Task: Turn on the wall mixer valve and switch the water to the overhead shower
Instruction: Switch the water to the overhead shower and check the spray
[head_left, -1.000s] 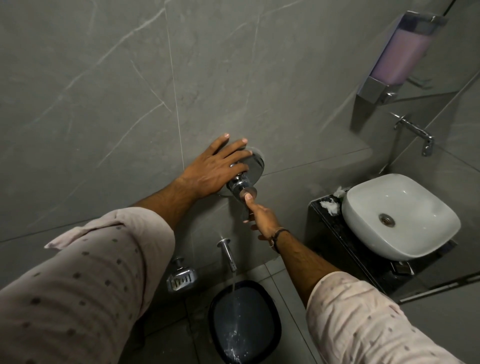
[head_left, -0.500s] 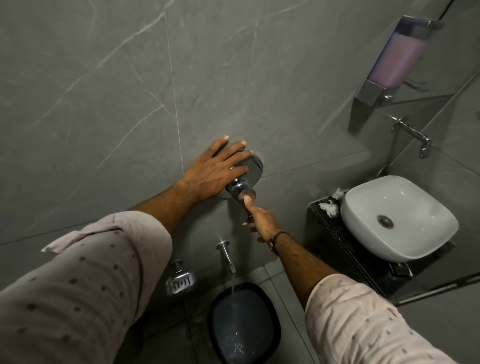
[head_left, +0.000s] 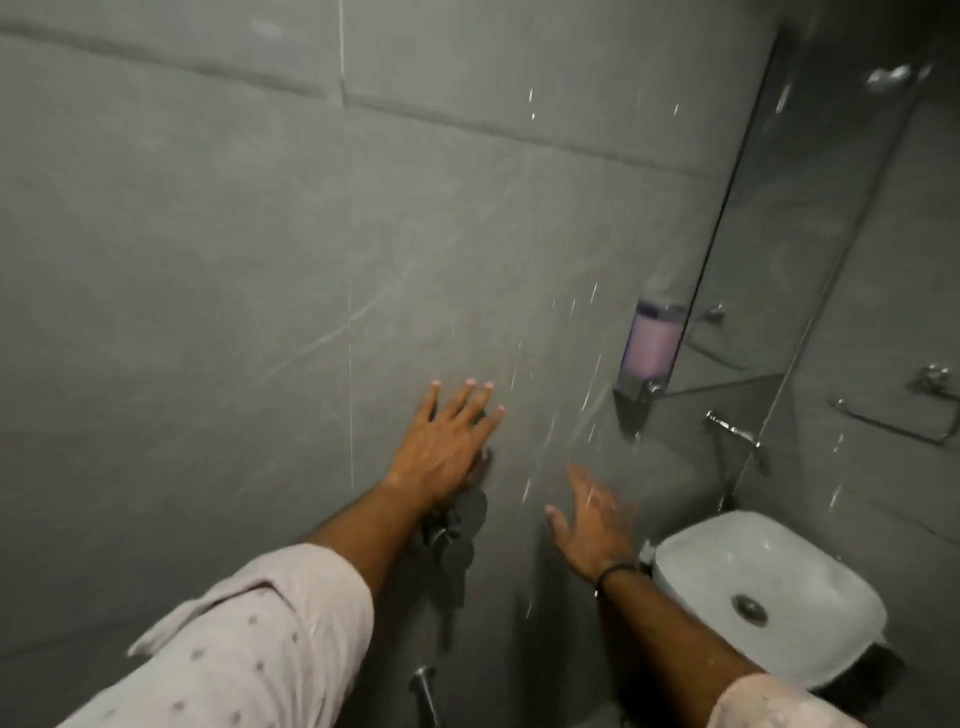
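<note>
My left hand (head_left: 441, 447) lies flat on the grey wall with its fingers spread, holding nothing. Just below its wrist shows a dark, blurred shape, the wall mixer valve (head_left: 460, 517); its details cannot be made out. My right hand (head_left: 592, 525) hovers open to the right of the valve, palm toward the wall, off the knob. Water drops (head_left: 592, 364) fall from above in streaks, and some hit my right hand. The chrome spout (head_left: 423, 683) sticks out of the wall at the bottom; no stream from it can be seen.
A white basin (head_left: 810, 566) stands at the lower right with its tap (head_left: 732, 431) on the wall above. A soap dispenser (head_left: 652, 343) with pink liquid hangs by the glass partition edge (head_left: 727, 260). A chrome towel ring (head_left: 893, 421) is at far right.
The view has swung upward. My right hand has come off the valve knob and moved right, open. Drops now fall from overhead; earlier water ran from the spout into the bucket.
</note>
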